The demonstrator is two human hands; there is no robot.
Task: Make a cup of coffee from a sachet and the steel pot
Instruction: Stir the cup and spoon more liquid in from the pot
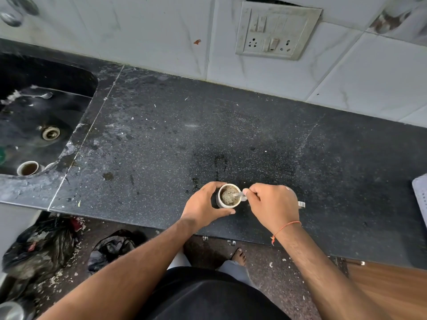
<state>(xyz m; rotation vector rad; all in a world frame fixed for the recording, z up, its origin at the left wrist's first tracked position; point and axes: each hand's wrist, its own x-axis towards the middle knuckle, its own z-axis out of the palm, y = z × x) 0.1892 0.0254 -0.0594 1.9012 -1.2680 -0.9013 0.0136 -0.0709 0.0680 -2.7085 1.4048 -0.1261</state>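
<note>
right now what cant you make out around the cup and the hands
Head view only:
- Spoon: handle hidden in the right hand; bowl sunk under the froth.
- Cup: near wall covered by the left hand.
- Steel object: mostly behind the right hand; unidentifiable.
- Grey item: cut off by the right edge.

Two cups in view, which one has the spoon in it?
The cup on the counter, held by the left hand. The cup in the sink has none.
</note>
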